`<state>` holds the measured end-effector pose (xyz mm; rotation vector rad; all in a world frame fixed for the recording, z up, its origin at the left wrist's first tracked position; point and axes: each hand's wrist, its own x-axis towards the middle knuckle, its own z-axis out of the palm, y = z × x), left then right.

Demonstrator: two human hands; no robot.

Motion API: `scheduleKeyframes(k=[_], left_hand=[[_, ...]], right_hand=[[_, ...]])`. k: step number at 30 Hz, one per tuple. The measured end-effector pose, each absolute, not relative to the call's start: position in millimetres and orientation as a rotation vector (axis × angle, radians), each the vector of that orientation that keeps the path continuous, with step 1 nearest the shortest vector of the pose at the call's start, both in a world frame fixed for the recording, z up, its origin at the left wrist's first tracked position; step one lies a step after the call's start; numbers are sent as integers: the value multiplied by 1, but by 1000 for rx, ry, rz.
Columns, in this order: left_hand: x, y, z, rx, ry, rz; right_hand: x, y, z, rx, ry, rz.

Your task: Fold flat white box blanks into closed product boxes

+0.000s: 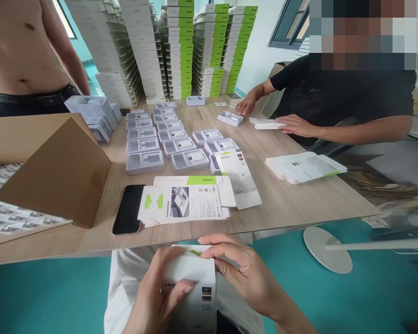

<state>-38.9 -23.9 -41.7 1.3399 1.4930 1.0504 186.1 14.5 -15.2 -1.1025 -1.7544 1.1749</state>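
Observation:
A white cardboard box [195, 297] with green and black print is held over my lap, below the table's front edge. My left hand [165, 283] grips its left side, thumb across the front panel. At the top right corner, my right hand [235, 266] has its fingers and thumb closed on the top flap. Whether the box has anything inside is hidden. Just beyond lie flattened white cartons [195, 206], one showing a product photo, and another flat carton [242, 178] overlaps them. A black phone [128, 209] lies at their left, partly under a carton.
Rows of plastic trays [145, 161] holding small white parts cover the table's middle. An open cardboard box [66, 171] stands left, with tall carton stacks [179, 51] behind. A co-worker [344, 97] handles a tray and carton at right, near flat cartons [304, 167]. Another person [28, 51] stands left.

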Motion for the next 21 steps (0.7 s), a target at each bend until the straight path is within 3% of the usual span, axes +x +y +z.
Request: scheduleKeyframes(k=[4, 15, 21], left_hand=[[-40, -21, -38, 1367, 1485, 1023], [-42, -19, -46, 1341, 1532, 935], [-15, -15, -16, 922, 1578, 1404]], right_hand=[[186, 13, -7, -1131, -1689, 1360], [121, -39, -60, -1336, -1345, 1204], [119, -8, -52, -1075, -1528, 850]])
